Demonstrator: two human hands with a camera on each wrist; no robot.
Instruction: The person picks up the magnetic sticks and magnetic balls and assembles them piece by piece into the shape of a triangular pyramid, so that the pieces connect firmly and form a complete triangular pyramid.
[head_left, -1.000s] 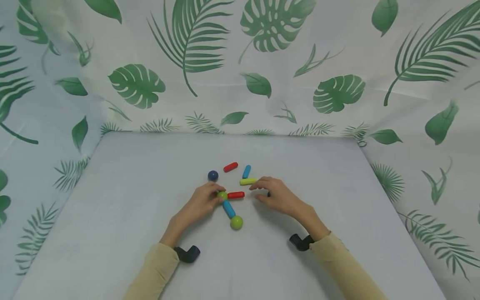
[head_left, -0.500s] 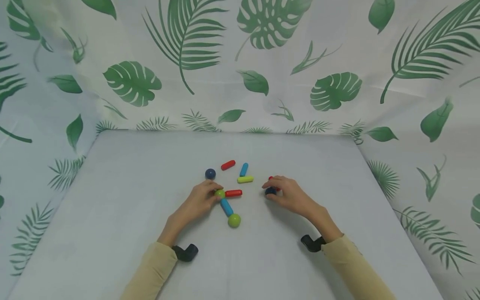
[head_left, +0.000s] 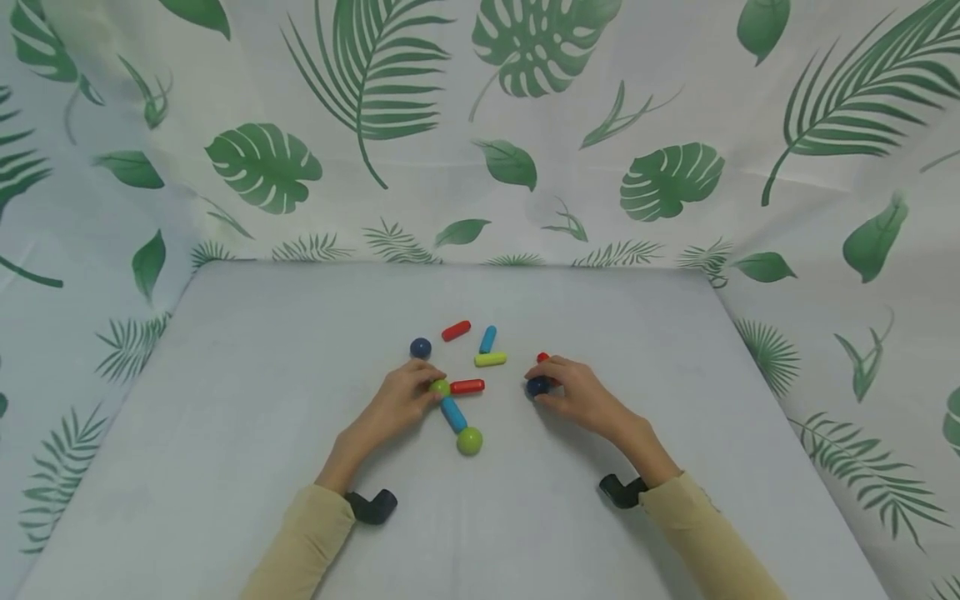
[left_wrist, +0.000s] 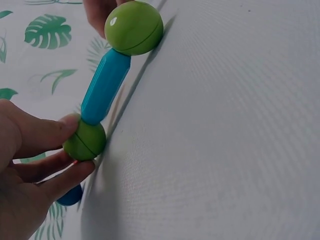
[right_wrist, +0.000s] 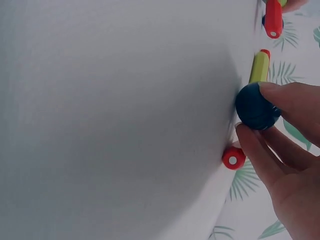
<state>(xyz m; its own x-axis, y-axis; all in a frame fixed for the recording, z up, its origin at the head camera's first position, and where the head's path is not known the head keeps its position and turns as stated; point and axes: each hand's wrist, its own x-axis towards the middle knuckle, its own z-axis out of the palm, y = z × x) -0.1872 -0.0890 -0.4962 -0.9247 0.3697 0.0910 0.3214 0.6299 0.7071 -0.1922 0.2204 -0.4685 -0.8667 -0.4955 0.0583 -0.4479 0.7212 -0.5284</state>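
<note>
My left hand (head_left: 401,400) pinches a green ball (left_wrist: 86,141) between thumb and fingers. From that ball a blue rod (left_wrist: 106,86) runs to a second green ball (head_left: 470,441) nearer me, and a red rod (head_left: 468,386) points right. On the right, my right hand (head_left: 581,395) holds a dark blue ball (right_wrist: 257,106) between thumb and fingertips. Just behind it lies another red rod (right_wrist: 233,158), partly hidden by the fingers in the head view.
Beyond the hands lie a yellow-green rod (head_left: 491,359), a small blue rod (head_left: 488,339), a red rod (head_left: 456,331) and another dark blue ball (head_left: 421,347). The white table (head_left: 300,308) meets a leaf-print cloth (head_left: 555,183) at its back and sides.
My right hand has moved right, away from the yellow-green rod, and taken hold of the dark blue ball, shifting it slightly. The left hand keeps its pinch on the green ball.
</note>
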